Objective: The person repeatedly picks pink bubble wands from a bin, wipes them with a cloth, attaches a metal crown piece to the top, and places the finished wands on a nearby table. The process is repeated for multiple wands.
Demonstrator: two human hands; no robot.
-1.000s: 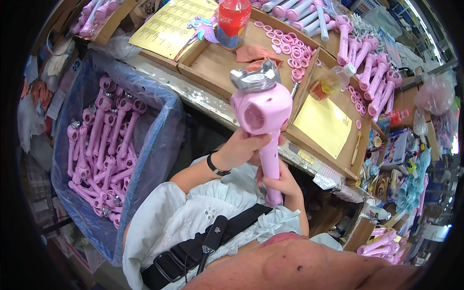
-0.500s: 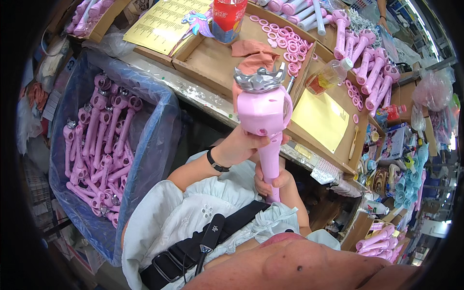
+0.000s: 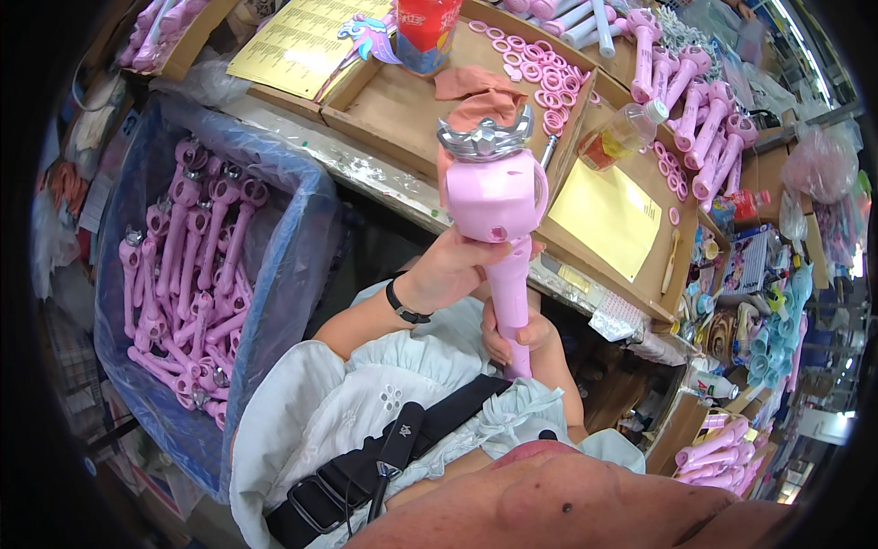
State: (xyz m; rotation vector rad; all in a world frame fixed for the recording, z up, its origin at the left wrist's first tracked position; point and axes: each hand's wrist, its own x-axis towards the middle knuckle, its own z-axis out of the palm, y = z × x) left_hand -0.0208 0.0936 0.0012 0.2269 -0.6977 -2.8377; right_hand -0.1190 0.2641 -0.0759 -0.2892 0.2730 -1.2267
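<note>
A pink toy wand (image 3: pixel 494 203) stands nearly upright in front of my chest, its faceted head topped by a silver crown (image 3: pixel 485 139). My left hand (image 3: pixel 450 273), with a black band on its wrist, is closed around the neck just below the head. Lower down, my right hand (image 3: pixel 514 335) wraps the handle. The far side of the wand is out of sight. Behind the crown lies an orange-brown cloth (image 3: pixel 477 90) in a shallow cardboard tray (image 3: pixel 384 114), where many pink rings (image 3: pixel 549 80) are scattered.
At left, a bin lined with blue plastic (image 3: pixel 274 274) holds many pink wands (image 3: pixel 187 274). On the bench are yellow sheets (image 3: pixel 608 220), a bottle of amber liquid (image 3: pixel 622 137), a red-labelled drink container (image 3: pixel 426 32) and more pink wand parts (image 3: pixel 704 128) at right.
My hands keep their grip on the wand. It has shifted very slightly to the left and tipped a little, while the whole view has moved slightly.
</note>
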